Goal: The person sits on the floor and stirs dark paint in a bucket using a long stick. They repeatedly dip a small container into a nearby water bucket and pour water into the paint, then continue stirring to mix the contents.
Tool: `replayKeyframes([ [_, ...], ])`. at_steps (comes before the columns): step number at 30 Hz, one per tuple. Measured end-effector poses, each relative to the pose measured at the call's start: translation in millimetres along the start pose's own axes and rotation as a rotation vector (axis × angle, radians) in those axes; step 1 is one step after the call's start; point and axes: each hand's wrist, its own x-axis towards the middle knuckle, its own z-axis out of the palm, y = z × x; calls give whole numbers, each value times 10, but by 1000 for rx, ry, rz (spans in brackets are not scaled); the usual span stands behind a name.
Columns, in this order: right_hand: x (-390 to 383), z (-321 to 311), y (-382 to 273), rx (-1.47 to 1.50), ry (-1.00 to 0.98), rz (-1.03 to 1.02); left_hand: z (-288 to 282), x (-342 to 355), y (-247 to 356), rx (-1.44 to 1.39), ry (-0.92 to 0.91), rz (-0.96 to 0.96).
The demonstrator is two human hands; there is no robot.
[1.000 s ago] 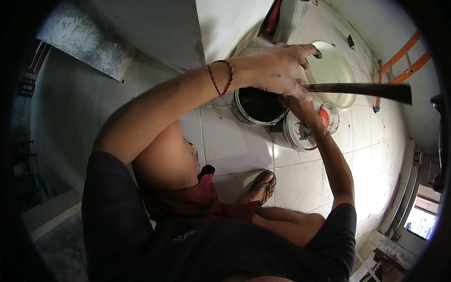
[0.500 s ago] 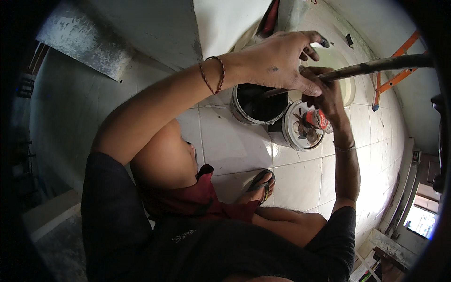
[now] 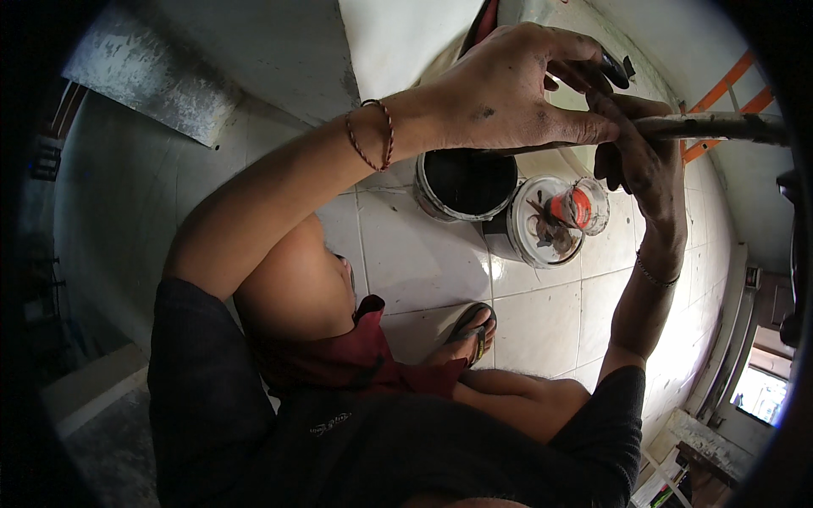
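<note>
A long dark stick (image 3: 707, 127), smeared with black, slants from the black-filled bucket (image 3: 468, 188) up to the right. My right hand (image 3: 648, 165) is closed round it, with fingertips curled beneath. My left hand (image 3: 525, 93) arches over the stick, its thumb lying along it and touching or nearly touching my right fingers. The left fingers are apart and bent, with black-stained tips; some are hidden behind the hand. My left hand and wrist cover part of the stick and the bucket's far rim.
Beside the bucket stands a lidded white pail (image 3: 529, 241) bearing dark scraps and a clear cup with a red label (image 3: 584, 207). A pale basin (image 3: 584, 161) sits behind my hands. Orange ladder legs (image 3: 720, 93) rise at the right. My sandalled foot (image 3: 472, 334) rests on tile.
Both hands have shifted right along or with the stick, and the right hand sits farther right and slightly lower. The left fingers have reached farther over toward the right hand.
</note>
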Motion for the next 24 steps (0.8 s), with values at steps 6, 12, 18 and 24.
replayKeyframes([
  [6,4,-6,8,19,-18,-3,16,4,11,6,0,-1],
  [12,11,13,38,37,-12,-35,10,9,-10,7,-4,5],
  [18,14,21,94,61,-20,-47,22,10,-26,29,31,33],
  [24,148,147,264,-34,-124,68,9,7,12,-139,33,-188],
])
